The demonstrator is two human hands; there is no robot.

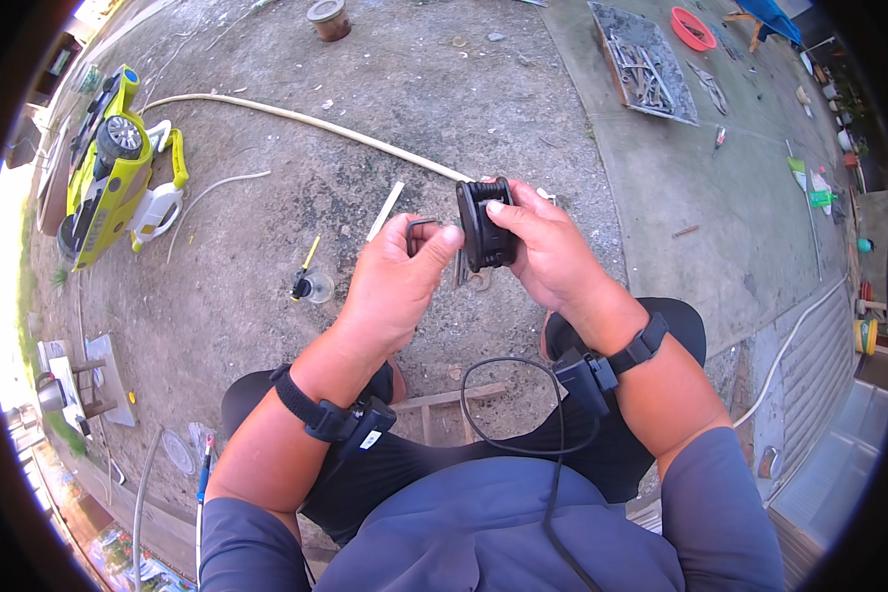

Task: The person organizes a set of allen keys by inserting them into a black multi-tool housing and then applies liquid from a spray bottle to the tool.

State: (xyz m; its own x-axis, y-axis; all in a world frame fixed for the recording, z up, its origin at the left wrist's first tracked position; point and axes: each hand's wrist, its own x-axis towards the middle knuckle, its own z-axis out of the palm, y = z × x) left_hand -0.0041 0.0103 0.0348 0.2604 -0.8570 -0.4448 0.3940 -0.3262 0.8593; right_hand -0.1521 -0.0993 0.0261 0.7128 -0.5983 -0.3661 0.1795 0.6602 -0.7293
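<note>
My right hand (553, 252) is wrapped round a black, ribbed, spool-shaped part (485, 229), with the thumb pressed on its near side. Just left of it, my left hand (395, 281) pinches a thin dark bent rod that looks like a hex key (421, 222). The rod's end and the left fingertips are close to the part's left face; whether they touch it I cannot tell. Partly hidden below the black part, an open-ended wrench (479, 280) lies on the ground beside other thin metal tools.
A pale hose (316, 123) crosses the ground beyond my hands. To the left lie a yellow-green toy car (118, 173) and a clear spray bottle (316, 287). A tray of tools (646, 74) and a red basin (693, 30) stand at the far right. A black cable (560, 414) hangs over my lap.
</note>
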